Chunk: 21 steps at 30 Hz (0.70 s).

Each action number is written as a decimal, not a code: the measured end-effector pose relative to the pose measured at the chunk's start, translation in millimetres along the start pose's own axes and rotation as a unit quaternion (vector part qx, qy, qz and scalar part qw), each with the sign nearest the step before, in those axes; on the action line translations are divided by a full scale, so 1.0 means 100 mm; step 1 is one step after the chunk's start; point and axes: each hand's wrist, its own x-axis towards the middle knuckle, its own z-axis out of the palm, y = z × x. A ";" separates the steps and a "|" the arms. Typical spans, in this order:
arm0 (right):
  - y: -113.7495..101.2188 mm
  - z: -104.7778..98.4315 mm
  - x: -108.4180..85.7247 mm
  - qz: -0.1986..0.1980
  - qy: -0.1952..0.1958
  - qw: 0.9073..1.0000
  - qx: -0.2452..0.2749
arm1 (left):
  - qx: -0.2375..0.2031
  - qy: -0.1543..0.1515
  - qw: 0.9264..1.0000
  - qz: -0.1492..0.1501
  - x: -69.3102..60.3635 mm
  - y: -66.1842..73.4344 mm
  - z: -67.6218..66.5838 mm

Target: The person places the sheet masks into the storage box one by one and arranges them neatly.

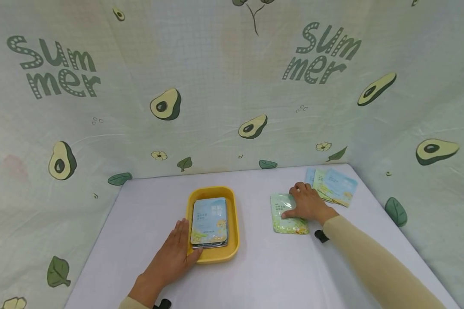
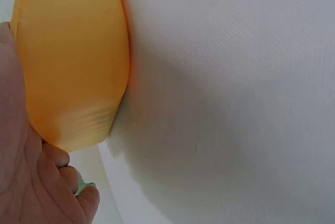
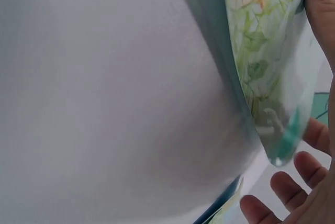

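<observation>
The left hand lies along the left side of a yellow tray, its fingers extended and close together against the rim, the thumb set apart near the tray's front left corner. Inside the tray rests a stack of packets with a light blue packet on top, printed with small yellow and green pictures along its lower part. To the right of the tray, well apart from it, the right hand grips a green packet — thumb over its printed face, fingers at its far side. The right wrist view shows this packet bent, with an edge raised off the white tabletop. Just beyond the right hand, near the table's far right corner, blue and green packets lie fanned and overlapping. Behind the table hangs a pale cloth printed with avocados, leaves and the word "summer".
</observation>
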 end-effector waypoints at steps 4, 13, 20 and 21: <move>-0.03 0.01 -0.03 -0.007 0.027 0.999 -0.016 | -0.004 0.002 1.000 0.000 0.00 0.00 0.01; -0.16 -0.02 -0.15 -0.026 0.115 0.991 -0.070 | -0.010 0.006 1.000 0.005 0.00 -0.03 0.04; -0.24 -0.05 -0.31 -0.068 0.218 0.967 -0.110 | -0.008 0.007 1.000 0.008 0.00 -0.03 0.04; -0.25 -0.05 -0.33 -0.072 0.231 0.964 -0.112 | -0.009 0.008 1.000 0.008 0.00 -0.03 0.04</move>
